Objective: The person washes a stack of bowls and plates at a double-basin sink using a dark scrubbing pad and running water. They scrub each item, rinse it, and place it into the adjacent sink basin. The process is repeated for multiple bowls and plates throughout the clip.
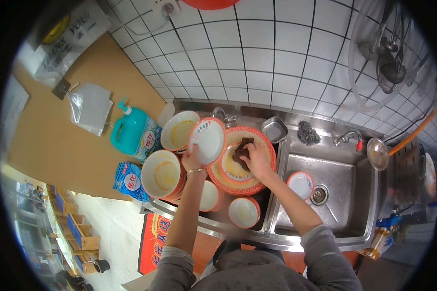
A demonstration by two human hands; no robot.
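Observation:
My left hand (192, 159) grips a small white plate (210, 143) with an orange rim and printed writing, tilted above the left basin. My right hand (256, 159) pinches a dark brown cloth (241, 160), pressed on a smaller orange-rimmed dish (227, 165). That dish rests on a large plate with a patterned orange rim (267, 147). Left of my left hand are a stack of bowls (156, 163) and another bowl (173, 125), both with yellowish residue. Nearer me sit a bowl (208, 196), partly behind my left forearm, and a small bowl (244, 214).
The right basin (335, 174) holds a small dish (300, 186) beside the drain. Along the back ledge are two faucets (220, 113), a metal container (274, 130) and a steel wool scourer (308, 133). A teal pump bottle (133, 132) and blue packet (130, 180) stand left. A long-handled ladle (378, 154) lies right.

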